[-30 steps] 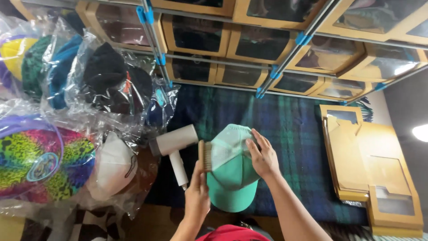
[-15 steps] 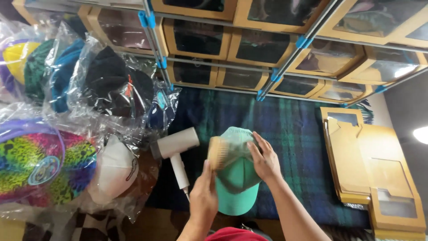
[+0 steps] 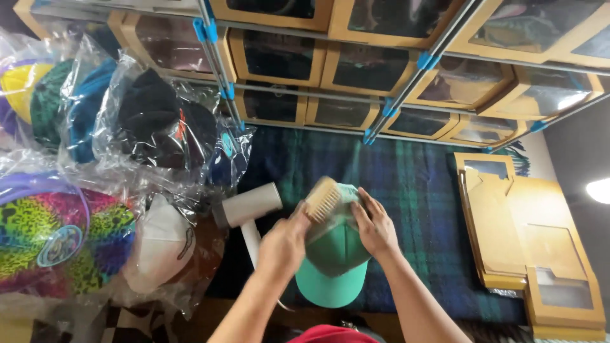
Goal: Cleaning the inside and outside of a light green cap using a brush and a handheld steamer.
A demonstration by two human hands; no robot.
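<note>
The cap, green with its brim towards the person, lies on the plaid blanket just in front of the lowest row of clear-fronted boxes. The left hand is closed around a wooden brush, bristles turned onto the crown at its upper left side; the right hand lies over the crown's right side, fingers curled and pressing down on the fabric — steadying rather than pinching. Judged step: brushing the crown, with the stroke at the top of the cap, not on the brim. A pale hair dryer lies just beside the left hand on the blanket, untouched, nozzle pointing left. Left of it, bagged hats and a multicoloured cap in plastic are heaped together, well apart from the work. Flat cardboard pieces lie to the right, clear of both hands. Judged requirement for the next move: the right hand must keep the crown braced so the fabric does not slide or crumple under the bristles, and the brush needs light, even pressure across the panels — the brim and far side appear not yet reached
</note>
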